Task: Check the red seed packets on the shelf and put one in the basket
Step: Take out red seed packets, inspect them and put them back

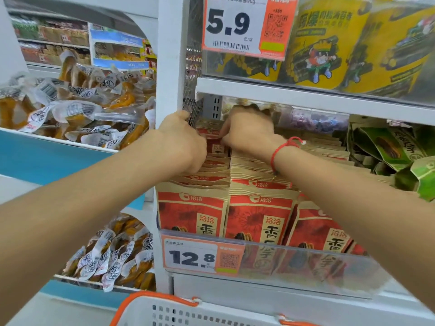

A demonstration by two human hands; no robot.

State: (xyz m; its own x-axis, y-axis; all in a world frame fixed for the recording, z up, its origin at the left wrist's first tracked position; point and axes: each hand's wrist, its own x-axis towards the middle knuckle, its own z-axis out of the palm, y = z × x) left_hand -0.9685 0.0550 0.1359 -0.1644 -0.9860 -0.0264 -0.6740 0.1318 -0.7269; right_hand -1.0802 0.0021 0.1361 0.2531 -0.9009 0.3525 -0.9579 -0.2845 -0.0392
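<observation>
Green packets (388, 147) right; yellow tubs (329, 43) above; price tags (231, 24).

both bare forearms reach up from the lower corners of the frame and meet near its centre. the left hand (182, 142) lies back-up, fingers curled downward out of view. the right hand (249, 131), just right of it, is also back-up with fingers bent forward and a red string bracelet (283, 148) round its wrist

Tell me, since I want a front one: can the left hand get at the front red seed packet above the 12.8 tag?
Probably yes. The left hand is deeper in the row, and the front red seed packet stands exposed above the clear shelf rail, with nothing covering its top.
</observation>
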